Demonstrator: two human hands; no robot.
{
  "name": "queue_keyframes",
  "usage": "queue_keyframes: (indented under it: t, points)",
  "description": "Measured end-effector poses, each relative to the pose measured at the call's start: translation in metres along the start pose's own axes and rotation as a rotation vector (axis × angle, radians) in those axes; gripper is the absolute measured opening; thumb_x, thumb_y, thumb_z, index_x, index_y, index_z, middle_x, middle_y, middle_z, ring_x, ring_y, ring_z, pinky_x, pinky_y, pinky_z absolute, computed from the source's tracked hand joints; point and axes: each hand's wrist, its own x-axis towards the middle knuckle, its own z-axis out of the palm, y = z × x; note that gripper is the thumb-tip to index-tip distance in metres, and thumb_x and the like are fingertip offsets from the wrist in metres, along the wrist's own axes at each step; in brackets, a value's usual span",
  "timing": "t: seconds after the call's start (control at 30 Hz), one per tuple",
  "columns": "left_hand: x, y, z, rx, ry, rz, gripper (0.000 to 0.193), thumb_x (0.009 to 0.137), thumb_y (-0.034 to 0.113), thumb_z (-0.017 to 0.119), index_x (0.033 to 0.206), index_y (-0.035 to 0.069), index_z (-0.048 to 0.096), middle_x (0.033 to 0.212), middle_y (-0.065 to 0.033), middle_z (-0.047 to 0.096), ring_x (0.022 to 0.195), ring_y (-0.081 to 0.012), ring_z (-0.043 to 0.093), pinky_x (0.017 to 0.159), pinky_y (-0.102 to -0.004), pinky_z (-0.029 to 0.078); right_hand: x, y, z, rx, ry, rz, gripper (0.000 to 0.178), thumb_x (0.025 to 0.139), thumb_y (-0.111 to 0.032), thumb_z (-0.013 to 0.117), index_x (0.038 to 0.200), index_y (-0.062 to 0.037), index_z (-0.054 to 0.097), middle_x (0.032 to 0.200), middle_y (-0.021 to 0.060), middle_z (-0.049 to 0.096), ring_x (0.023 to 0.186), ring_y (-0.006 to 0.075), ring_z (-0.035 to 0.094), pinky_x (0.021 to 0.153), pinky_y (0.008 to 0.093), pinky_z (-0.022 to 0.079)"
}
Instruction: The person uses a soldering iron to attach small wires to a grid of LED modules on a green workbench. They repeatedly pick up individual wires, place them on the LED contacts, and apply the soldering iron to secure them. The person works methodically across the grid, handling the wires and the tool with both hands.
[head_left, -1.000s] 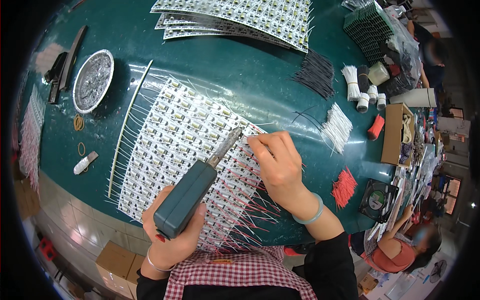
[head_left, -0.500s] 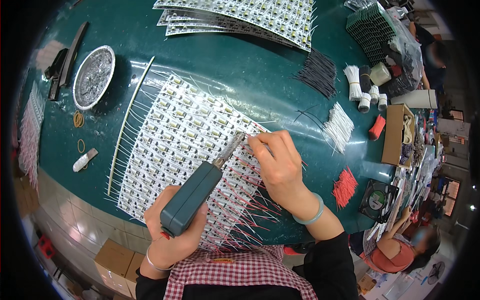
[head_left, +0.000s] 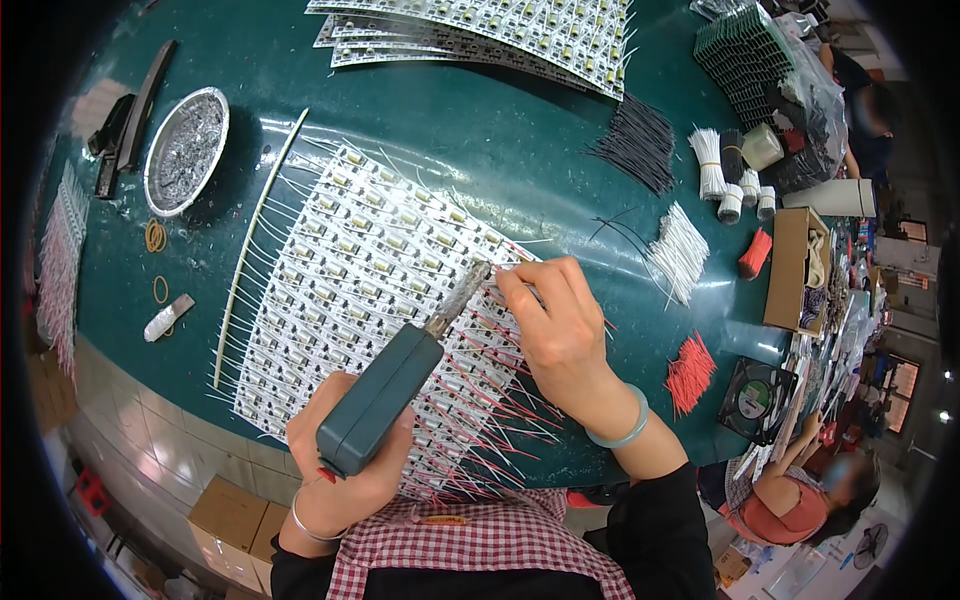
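In my left hand [head_left: 350, 460] I grip the dark green handle of a soldering gun [head_left: 380, 400], its tip pointing up and right. The tip rests at the right part of a white circuit board panel [head_left: 340, 270] covered with rows of small components. Thumb and forefinger of my right hand [head_left: 560, 320] are pinched right beside the tip, on what looks like a thin red wire, mostly hidden by the fingers. Red and white wires [head_left: 490, 400] stick out along the panel's lower right side. A pale strip with wires [head_left: 262, 215] lies along its left side.
A stack of panels [head_left: 500, 40] sits at the far edge. Black wires [head_left: 635, 143], white wires [head_left: 680, 250] and red wires [head_left: 690, 375] lie in piles at right, by a small fan [head_left: 757, 400]. A metal bowl [head_left: 187, 150] stands left. Two people work at far right.
Almost nothing differs. The soldering gun's handle has shifted very slightly left, while its tip and my right hand stay together at the same spot.
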Motion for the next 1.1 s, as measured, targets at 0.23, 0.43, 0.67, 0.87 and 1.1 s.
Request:
queue_keyframes:
  t: [0.23, 0.43, 0.67, 0.87, 1.1]
  points:
    - [-0.003, 0.000, -0.003, -0.135, 0.060, 0.002, 0.022, 0.073, -0.003, 0.075, 0.094, -0.007, 0.070, 0.082, -0.0131, 0.066, 0.064, -0.0180, 0.062, 0.057, -0.0286, 0.047, 0.000, -0.001, 0.000, -0.012, 0.002, -0.001, 0.035, 0.069, 0.001, 0.064, 0.104, 0.0069, 0.064, 0.098, 0.0141, 0.059, 0.086, 0.0286, 0.058, 0.067, 0.0348, 0.051]
    - [-0.004, -0.003, -0.002, -0.156, 0.051, 0.008, 0.023, 0.074, -0.004, 0.075, 0.096, -0.008, 0.070, 0.088, -0.0158, 0.068, 0.069, -0.0191, 0.065, 0.062, -0.0284, 0.050, 0.001, -0.001, 0.002, -0.005, 0.027, -0.009, 0.035, 0.069, 0.002, 0.064, 0.103, 0.0066, 0.063, 0.097, 0.0144, 0.059, 0.087, 0.0290, 0.058, 0.067, 0.0348, 0.051]
    - [-0.006, -0.001, 0.001, -0.145, 0.031, -0.085, 0.022, 0.076, -0.002, 0.076, 0.096, -0.006, 0.069, 0.086, -0.0129, 0.068, 0.070, -0.0160, 0.064, 0.062, -0.0279, 0.049, 0.000, -0.003, 0.001, -0.028, 0.014, 0.000, 0.036, 0.067, 0.005, 0.064, 0.103, 0.0075, 0.064, 0.096, 0.0145, 0.059, 0.088, 0.0287, 0.058, 0.067, 0.0347, 0.052]
    - [-0.003, -0.003, 0.005, -0.087, 0.020, -0.023, 0.018, 0.076, -0.003, 0.076, 0.093, -0.005, 0.069, 0.082, -0.0107, 0.066, 0.066, -0.0145, 0.062, 0.059, -0.0274, 0.047, 0.001, -0.003, 0.000, -0.031, 0.001, 0.005, 0.036, 0.067, 0.006, 0.064, 0.103, 0.0074, 0.065, 0.096, 0.0139, 0.059, 0.088, 0.0282, 0.057, 0.066, 0.0340, 0.051]
    - [-0.002, -0.003, 0.007, -0.125, 0.056, -0.004, 0.015, 0.077, -0.003, 0.076, 0.089, -0.004, 0.068, 0.080, -0.0094, 0.065, 0.063, -0.0136, 0.062, 0.057, -0.0269, 0.047, 0.001, -0.004, 0.001, -0.042, 0.000, 0.005, 0.037, 0.067, 0.006, 0.064, 0.103, 0.0068, 0.065, 0.096, 0.0133, 0.058, 0.087, 0.0278, 0.056, 0.066, 0.0336, 0.051]
